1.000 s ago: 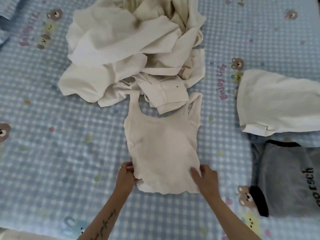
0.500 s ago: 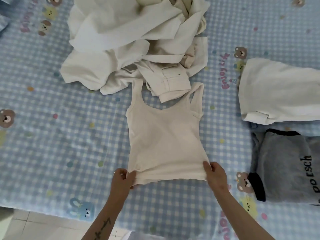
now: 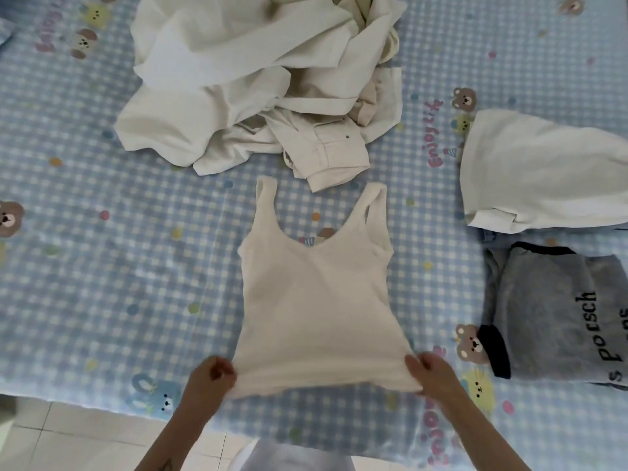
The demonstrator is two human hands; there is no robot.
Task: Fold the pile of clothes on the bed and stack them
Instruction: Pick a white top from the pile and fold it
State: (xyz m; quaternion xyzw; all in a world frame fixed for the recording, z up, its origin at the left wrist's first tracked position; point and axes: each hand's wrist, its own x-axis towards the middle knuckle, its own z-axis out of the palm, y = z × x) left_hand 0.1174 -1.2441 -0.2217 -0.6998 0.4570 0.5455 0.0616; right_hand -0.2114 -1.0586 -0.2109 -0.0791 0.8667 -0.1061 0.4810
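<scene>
Two hands are seen at the hem of a cream tank top: the left hand is pinched on its left corner, the right hand on its right corner. Compared with a second ago, the top is drawn toward the bed's near edge, clear of the pile of clothes, and is stretched flat, its straps spread. Soft knit is shown; the pile is crumpled, off-white. A folded white garment and folded grey sweater are laid at right on the checked bed.
</scene>
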